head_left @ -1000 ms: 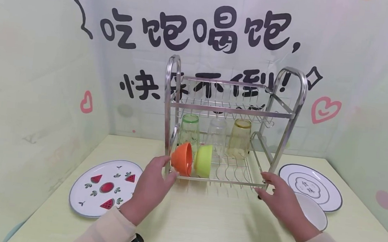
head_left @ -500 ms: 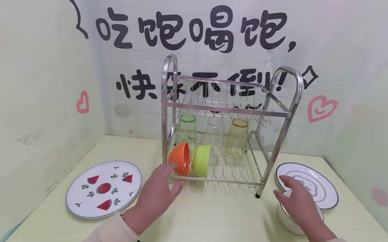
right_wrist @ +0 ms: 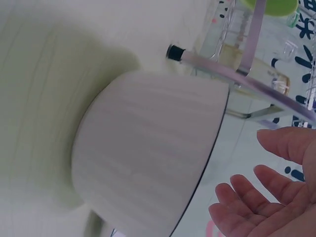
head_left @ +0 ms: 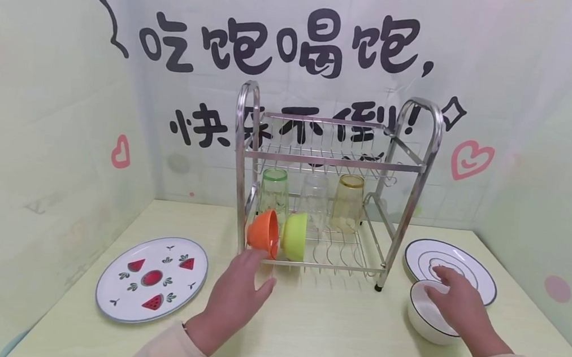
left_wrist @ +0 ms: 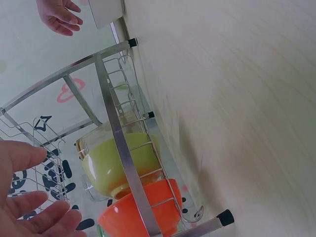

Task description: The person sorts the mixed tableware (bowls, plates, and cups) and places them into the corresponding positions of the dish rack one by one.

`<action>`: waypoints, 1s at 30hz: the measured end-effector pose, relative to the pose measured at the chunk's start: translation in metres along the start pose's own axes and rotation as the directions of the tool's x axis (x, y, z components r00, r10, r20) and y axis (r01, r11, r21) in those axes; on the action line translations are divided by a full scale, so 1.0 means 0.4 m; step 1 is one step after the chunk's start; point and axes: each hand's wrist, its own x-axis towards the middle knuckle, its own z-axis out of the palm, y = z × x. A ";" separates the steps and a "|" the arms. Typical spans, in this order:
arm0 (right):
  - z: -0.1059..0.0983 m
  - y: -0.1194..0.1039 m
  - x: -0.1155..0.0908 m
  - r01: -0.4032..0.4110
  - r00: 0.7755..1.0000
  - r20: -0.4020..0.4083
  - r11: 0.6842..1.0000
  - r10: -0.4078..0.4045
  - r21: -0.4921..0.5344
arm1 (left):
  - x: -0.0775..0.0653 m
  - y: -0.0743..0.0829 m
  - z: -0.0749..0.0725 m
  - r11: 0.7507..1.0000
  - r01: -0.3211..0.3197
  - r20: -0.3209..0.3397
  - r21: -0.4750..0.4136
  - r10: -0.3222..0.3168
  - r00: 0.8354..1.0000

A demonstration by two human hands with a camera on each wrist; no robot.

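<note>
My left hand (head_left: 234, 304) is held in front of the lower left corner of a metal dish rack (head_left: 335, 162), fingers loose and holding nothing. Just beyond its fingertips an orange bowl (head_left: 261, 232) lies on its side on the lower tier; the left wrist view shows a gap between them. Beside it a lime-green bowl (head_left: 295, 236) also stands on edge. Over the rim of a white, dark-rimmed bowl (head_left: 421, 321) hovers my right hand (head_left: 463, 310), thumb and fingers spread. In the right wrist view, these fingers are apart from the white bowl's wall (right_wrist: 148, 153).
Green (head_left: 274, 191), clear (head_left: 313, 203) and amber (head_left: 348, 204) glasses stand upside down at the rack's back. A watermelon-patterned plate (head_left: 120, 294) lies on the table at left. Behind the white bowl is a blue-rimmed plate (head_left: 421, 258). Printed walls enclose the table.
My right hand has left the rack's right leg and moved right, over the white bowl. The left hand has come off the rack's left corner and drawn slightly back.
</note>
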 end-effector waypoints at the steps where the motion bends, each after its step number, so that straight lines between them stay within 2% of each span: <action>1: -0.002 0.005 0.000 -0.006 1.000 0.002 1.000 0.006 -0.005 | -0.001 0.001 0.001 1.000 -0.004 0.003 0.006 0.004 1.000; 8: -0.004 0.042 0.000 -0.042 0.999 0.017 0.998 0.043 -0.050 | -0.008 0.004 0.007 0.999 -0.013 0.019 0.040 0.013 1.000; 17: -0.007 0.083 0.002 -0.071 0.996 0.055 0.995 0.075 -0.064 | -0.011 0.008 0.012 0.996 -0.064 0.023 0.059 0.063 0.998; 25: -0.013 0.105 0.003 -0.144 0.980 0.127 0.987 0.151 -0.068 | -0.018 0.008 0.017 0.994 -0.070 0.077 0.079 0.064 0.995; 30: -0.013 0.121 0.002 -0.190 0.968 0.153 0.980 0.198 -0.063 | -0.022 0.005 0.023 0.991 -0.092 0.076 0.100 0.085 0.993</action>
